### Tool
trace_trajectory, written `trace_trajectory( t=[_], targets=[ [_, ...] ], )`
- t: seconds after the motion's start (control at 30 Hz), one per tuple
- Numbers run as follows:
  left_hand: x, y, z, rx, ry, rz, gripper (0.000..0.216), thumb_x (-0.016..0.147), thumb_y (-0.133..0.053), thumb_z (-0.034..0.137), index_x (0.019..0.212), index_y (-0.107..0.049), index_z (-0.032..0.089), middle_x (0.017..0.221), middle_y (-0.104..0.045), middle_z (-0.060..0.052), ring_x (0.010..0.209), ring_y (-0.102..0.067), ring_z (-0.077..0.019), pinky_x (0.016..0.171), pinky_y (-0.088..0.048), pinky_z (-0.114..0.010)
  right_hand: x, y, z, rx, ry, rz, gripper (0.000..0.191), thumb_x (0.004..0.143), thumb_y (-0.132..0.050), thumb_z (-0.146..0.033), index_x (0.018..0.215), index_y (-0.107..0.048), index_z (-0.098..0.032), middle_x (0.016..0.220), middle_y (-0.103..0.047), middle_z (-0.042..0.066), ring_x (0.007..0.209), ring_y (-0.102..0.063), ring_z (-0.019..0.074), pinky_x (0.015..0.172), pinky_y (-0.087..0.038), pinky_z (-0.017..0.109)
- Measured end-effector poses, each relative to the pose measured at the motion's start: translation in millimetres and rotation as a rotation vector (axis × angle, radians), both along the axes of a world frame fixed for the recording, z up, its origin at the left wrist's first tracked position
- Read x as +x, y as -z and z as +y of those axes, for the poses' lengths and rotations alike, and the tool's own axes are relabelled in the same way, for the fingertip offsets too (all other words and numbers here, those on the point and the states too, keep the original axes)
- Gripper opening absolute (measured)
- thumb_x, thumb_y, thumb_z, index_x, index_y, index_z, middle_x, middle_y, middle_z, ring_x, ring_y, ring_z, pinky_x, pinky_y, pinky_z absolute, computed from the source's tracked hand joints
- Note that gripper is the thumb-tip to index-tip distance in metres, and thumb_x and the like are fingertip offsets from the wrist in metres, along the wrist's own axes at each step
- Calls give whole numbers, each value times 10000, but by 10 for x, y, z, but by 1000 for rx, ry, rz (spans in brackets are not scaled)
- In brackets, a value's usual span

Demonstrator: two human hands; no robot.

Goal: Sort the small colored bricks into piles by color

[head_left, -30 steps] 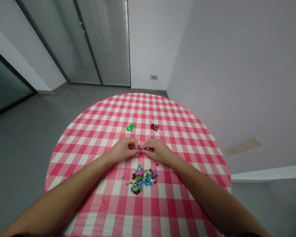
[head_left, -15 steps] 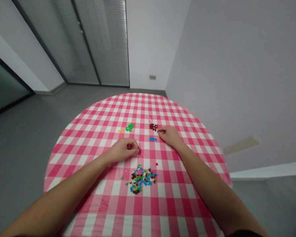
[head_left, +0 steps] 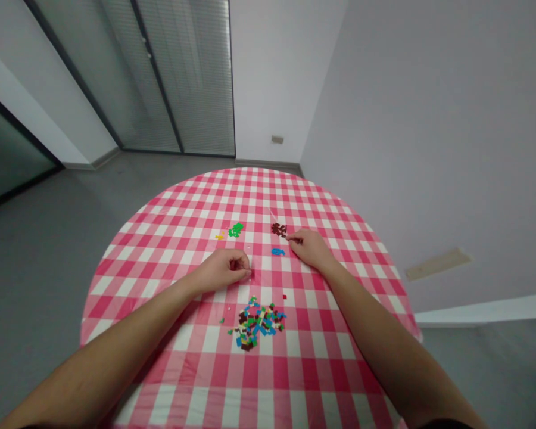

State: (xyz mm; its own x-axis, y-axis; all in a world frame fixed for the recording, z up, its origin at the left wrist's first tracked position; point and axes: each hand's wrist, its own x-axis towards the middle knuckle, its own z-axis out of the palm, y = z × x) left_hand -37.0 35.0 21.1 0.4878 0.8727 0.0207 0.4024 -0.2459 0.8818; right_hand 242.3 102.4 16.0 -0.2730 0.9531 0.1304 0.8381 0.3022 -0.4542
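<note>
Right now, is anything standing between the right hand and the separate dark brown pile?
Nothing visible does: the right hand is close beside the dark brown pile, and the blue pieces lie nearer the wearer, outside that path.

The checked tablecloth [head_left: 196,381] bears brown pieces [head_left: 278,229] just beside my right hand [head_left: 310,247], blue pieces [head_left: 277,252] nearby, green pieces [head_left: 236,230] beyond my left hand [head_left: 223,269], a mixed heap [head_left: 262,328] nearer me.

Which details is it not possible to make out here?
In the head view:
Whether the left hand holds a piece: its own curl hides the grip.
Whether the right hand, beside the brown pieces, pinches one: too small.
How many pieces the mixed pile has: tiny, overlapping.
The near edge of the checked tablecloth: cut off by the frame's bottom.
</note>
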Motion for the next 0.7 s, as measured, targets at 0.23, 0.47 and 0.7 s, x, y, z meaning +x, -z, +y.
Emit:
trace_trajectory(
  t=[0.23, 0.47, 0.7],
  targets=[
    [-50, -124, -4, 27, 161, 66, 62, 804, -666, 207, 817, -709, 165, 823, -731, -42, 748, -645, -157, 714, -494, -281, -55, -40, -25, -29, 7, -83, 331, 930, -529, -247, 1168, -758, -226, 1027, -746, 77, 847, -680, 214, 752, -492, 290],
    [-40, -302, -94, 60, 561, 136, 97, 775, -658, 88, 739, -702, 166, 771, -702, -29, 709, -618, -151, 703, -479, -273, -82, -42, -32, -32, 2, -121, 353, 942, -513, -257, 1219, -732, -252, 1038, -737, 72, 840, -667, 215, 723, -473, 291],
    [27, -281, -176, 136, 688, 254, 179, 670, -770, 33, 736, -692, 180, 734, -662, -3, 719, -589, -159, 670, -447, -267, -71, -7, -16, -30, 2, -74, 349, 933, -514, -246, 1205, -732, -258, 1110, -738, 57, 880, -672, 217, 716, -477, 293]
  ],
)
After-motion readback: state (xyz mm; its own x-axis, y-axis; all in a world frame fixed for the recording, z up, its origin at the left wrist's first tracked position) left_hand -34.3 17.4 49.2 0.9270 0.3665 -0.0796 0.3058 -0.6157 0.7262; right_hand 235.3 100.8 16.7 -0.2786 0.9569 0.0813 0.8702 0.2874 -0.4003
